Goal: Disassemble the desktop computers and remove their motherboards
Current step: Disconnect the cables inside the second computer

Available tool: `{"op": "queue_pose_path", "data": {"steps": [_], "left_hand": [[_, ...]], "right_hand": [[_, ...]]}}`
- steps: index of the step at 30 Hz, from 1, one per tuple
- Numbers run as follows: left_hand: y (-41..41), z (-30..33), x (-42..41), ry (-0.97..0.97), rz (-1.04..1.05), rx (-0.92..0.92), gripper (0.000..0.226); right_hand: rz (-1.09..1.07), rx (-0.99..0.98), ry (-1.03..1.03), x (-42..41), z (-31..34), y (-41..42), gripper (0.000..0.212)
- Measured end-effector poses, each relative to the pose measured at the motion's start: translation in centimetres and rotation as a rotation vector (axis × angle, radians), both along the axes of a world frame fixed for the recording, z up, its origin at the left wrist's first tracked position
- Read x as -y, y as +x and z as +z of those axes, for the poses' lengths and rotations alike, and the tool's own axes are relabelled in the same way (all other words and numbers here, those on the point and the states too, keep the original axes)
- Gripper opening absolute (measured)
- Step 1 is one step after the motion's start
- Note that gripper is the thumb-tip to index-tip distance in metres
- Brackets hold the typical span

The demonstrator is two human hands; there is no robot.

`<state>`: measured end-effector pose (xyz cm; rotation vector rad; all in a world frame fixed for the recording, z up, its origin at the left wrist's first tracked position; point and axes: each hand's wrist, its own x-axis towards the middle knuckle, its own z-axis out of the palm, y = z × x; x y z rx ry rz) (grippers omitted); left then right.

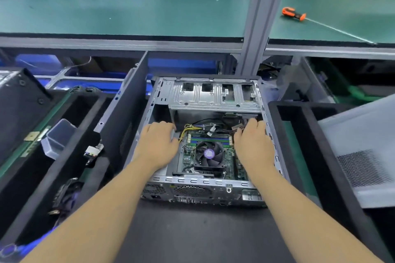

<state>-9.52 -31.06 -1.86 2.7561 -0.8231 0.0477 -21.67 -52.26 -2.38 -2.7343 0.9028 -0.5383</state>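
Cables [205, 128] bunched between the two hands could snag or tear a connector if the motherboard [229, 156], lying in the open case [213, 183] under both palms, is tugged while plugged in. The left hand [159, 143] curls over something I cannot make out; the right hand [253, 141] reaches fingers-down among wires, its grasp hidden.

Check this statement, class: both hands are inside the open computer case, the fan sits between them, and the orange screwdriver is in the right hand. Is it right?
One thing is wrong. The head view shows the screwdriver lying on the green bench, far from the right hand. The rest stands: both hands, left hand too, are inside the case, with the fan between them.
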Motion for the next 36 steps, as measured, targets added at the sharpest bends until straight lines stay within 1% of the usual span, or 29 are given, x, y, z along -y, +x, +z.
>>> {"op": "queue_pose_path", "data": {"steps": [1, 2, 3, 4, 6, 7, 12, 16, 24, 27, 30, 33, 34, 36], "left_hand": [[-0.2, 0.0, -0.3, -0.011, -0.003, 0.001, 0.036], [-0.4, 0.0, -0.5, -0.015, -0.009, 0.003, 0.036], [-0.7, 0.0, -0.8, -0.017, -0.013, 0.003, 0.036], [-1.0, 0.1, -1.0, -0.023, -0.013, 0.007, 0.036], [-1.4, 0.2, -1.0, -0.035, 0.003, 0.029, 0.036], [-1.6, 0.4, -0.9, -0.033, 0.017, 0.035, 0.035], [-1.8, 0.3, -0.3, -0.007, 0.046, 0.071, 0.027], [-1.9, 0.2, 0.0, -0.023, 0.064, 0.076, 0.021], [-1.7, -0.3, 0.1, -0.038, 0.082, 0.079, 0.024], [-1.7, -0.3, 0.1, -0.042, 0.070, 0.105, 0.023], [-1.8, -0.4, 0.1, -0.038, 0.068, 0.129, 0.018], [-2.5, -0.9, -0.1, -0.017, 0.088, 0.151, 0.011], [-2.7, -1.0, -0.2, -0.006, 0.101, 0.159, 0.008], [-2.9, -1.2, -0.3, 0.022, 0.110, 0.168, 0.005]], "right_hand": [[-0.006, -0.038, -0.038, -0.1, -0.3, -0.1, 0.028], [-0.047, -0.083, 0.017, 0.1, -0.8, -0.1, 0.033], [-0.098, -0.111, 0.134, 0.4, -1.0, 0.1, 0.039], [-0.135, -0.118, 0.292, 0.8, -1.2, 0.3, 0.044], [-0.182, -0.036, 0.556, 1.5, -1.4, 1.1, 0.052], [-0.197, 0.005, 0.624, 1.7, -1.3, 1.4, 0.053], [-0.163, 0.111, 0.756, 2.0, -1.4, 0.9, 0.045], [-0.143, 0.136, 0.769, 2.2, -1.6, 0.4, 0.044], [-0.163, 0.186, 0.882, 2.2, -2.0, 0.6, 0.042], [-0.158, 0.154, 0.843, 2.4, -2.0, 0.7, 0.044], [-0.139, 0.070, 0.743, 2.4, -1.6, 0.8, 0.044], [-0.130, 0.053, 0.683, 2.4, -1.6, 0.6, 0.040], [-0.141, 0.067, 0.704, 2.5, -1.6, 0.7, 0.039], [-0.168, 0.148, 0.820, 2.6, -1.5, 1.0, 0.038]]}}
